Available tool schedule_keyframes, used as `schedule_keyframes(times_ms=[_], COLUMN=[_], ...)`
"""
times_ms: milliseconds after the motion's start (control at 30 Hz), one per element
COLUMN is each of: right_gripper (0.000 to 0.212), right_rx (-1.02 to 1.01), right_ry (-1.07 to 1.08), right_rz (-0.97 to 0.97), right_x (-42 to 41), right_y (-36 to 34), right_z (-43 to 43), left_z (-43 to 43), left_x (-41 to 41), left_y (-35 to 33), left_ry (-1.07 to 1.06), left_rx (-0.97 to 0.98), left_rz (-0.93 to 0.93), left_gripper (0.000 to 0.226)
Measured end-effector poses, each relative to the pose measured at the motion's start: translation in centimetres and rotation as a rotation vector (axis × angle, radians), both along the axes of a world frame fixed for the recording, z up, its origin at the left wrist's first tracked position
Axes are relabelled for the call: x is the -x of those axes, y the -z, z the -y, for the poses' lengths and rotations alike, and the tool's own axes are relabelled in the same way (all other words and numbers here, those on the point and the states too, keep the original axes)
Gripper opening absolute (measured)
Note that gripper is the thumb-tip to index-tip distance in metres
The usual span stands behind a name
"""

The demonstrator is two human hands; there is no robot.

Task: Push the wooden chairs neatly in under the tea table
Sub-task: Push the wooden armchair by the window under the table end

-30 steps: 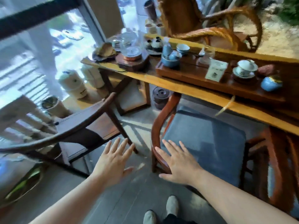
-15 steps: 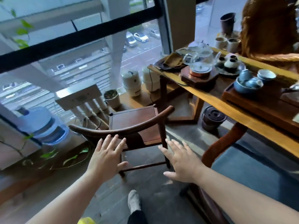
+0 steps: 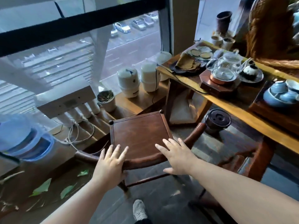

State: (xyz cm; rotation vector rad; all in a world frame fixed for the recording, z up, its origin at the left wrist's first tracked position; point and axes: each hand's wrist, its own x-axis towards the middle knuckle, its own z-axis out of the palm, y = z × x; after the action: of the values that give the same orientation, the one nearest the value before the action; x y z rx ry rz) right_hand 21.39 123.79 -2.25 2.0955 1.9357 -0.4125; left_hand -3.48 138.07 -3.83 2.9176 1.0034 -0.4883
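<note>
A dark wooden chair (image 3: 139, 131) with a square seat and a curved back rail stands on the floor beside the left end of the tea table (image 3: 252, 120), outside it. My left hand (image 3: 111, 160) lies over the left part of the back rail, fingers spread. Over the rail's right part is my right hand (image 3: 176, 156), also flat with fingers apart. Neither hand is closed around the rail. The table's yellow-edged top carries tea ware. A second chair's reddish frame (image 3: 262, 157) shows under the table at right.
A dark iron pot (image 3: 217, 120) sits on the floor under the table near the chair's right arm. White jars (image 3: 128, 82) and a plant pot line the window ledge. A blue water jug (image 3: 24, 139) and cables lie left. My shoe (image 3: 139, 210) is below.
My view has swung left from the cushioned chair to the dark wooden chair. Both hands have moved forward and now rest on its back rail.
</note>
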Motion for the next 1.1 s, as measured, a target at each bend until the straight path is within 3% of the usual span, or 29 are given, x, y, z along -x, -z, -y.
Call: schedule_keyframes(times_ms=[133, 267, 367, 600, 1100], right_gripper=[0.091, 0.046, 0.03, 0.027, 0.027], right_rx=[0.187, 0.283, 0.376, 0.48, 0.388], right_ry=[0.05, 0.069, 0.015, -0.07, 0.029], right_rz=[0.01, -0.005, -0.033, -0.05, -0.247], right_x=[0.0, -0.2, -0.5, -1.2, -0.7], right_y=[0.9, 0.6, 0.5, 0.7, 1.3], right_z=[-2.6, -4.9, -6.3, -7.6, 0.3], left_z=[-2.2, -3.2, -3.7, -4.1, -3.4], left_x=[0.1, -0.7, -1.6, -1.6, -3.3], left_y=[1.5, 1.4, 1.1, 1.1, 1.9], left_ry=[0.053, 0.084, 0.09, 0.162, 0.332], left_rx=[0.052, 0.071, 0.116, 0.138, 0.115], left_rz=[-0.045, -0.011, -0.078, -0.132, -0.223], left_gripper=[0.091, 0.049, 0.039, 0.027, 0.032])
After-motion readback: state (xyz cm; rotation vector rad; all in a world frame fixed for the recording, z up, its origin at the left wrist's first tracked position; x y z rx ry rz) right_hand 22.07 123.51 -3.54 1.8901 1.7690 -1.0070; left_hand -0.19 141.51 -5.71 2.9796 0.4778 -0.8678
